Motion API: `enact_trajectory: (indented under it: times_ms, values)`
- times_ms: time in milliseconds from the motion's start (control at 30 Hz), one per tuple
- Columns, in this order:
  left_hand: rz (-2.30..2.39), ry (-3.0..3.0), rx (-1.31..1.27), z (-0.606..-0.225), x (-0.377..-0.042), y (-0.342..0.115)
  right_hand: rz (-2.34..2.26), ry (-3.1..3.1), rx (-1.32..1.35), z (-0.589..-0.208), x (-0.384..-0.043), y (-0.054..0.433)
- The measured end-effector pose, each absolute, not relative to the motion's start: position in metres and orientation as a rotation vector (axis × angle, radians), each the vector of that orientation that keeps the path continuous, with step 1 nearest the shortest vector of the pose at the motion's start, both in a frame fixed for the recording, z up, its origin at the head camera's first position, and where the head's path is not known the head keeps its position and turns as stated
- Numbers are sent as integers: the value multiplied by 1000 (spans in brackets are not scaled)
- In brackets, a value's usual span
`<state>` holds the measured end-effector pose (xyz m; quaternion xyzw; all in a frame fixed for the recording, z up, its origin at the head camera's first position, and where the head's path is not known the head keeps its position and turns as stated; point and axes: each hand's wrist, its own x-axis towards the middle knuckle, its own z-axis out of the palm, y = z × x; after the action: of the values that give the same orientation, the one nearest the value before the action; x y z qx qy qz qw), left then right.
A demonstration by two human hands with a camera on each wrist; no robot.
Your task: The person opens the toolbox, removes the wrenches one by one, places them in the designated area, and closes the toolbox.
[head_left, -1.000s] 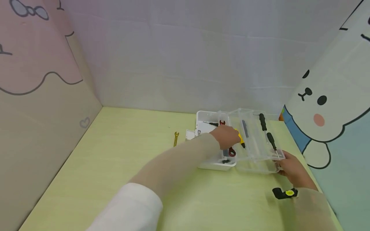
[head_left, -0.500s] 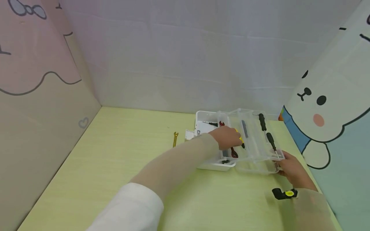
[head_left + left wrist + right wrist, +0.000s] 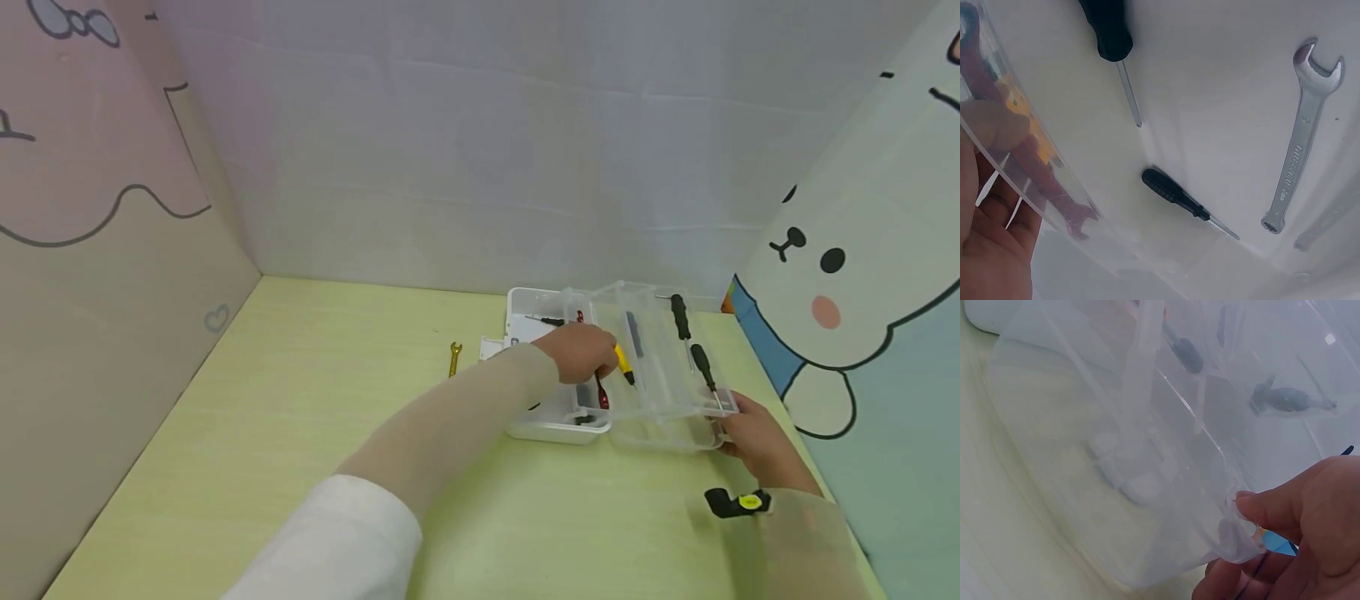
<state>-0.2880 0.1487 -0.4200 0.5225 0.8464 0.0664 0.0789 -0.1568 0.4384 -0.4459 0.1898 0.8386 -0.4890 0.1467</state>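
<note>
My left hand (image 3: 583, 352) reaches over the white toolbox (image 3: 558, 432) and grips a red wrench (image 3: 603, 395). Through clear plastic in the left wrist view, the thumb lies across this red wrench (image 3: 1041, 175), with yellow behind it. My right hand (image 3: 768, 442) pinches the corner of the clear plastic tray (image 3: 660, 404), thumb on top and fingers below. A yellow-handled tool with a black tip (image 3: 624, 365) lies in the tray. Two black screwdrivers, one farther back (image 3: 680, 317) and one nearer (image 3: 703, 367), lie at its right side.
Inside the white box lie a silver wrench (image 3: 1297, 144), a small black screwdriver (image 3: 1172, 192) and a larger black-handled screwdriver (image 3: 1110, 37). A gold wrench (image 3: 455, 358) lies on the yellow table (image 3: 337, 350) left of the box. Printed cloth walls stand around the table.
My left hand has drawn slightly left, turning the red wrench; more of the yellow tool now shows. My right hand stays on the tray corner.
</note>
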Motion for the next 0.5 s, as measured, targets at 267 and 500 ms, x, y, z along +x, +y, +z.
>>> enact_trajectory:
  times_ms: [267,500]
  values:
    - [261,2502,1547,-418,-291,148,-1407,2413,534,-444,-157,438]
    - [377,2482,1579,-409,-295,136,-1401,2409,535,-443,-157,438]
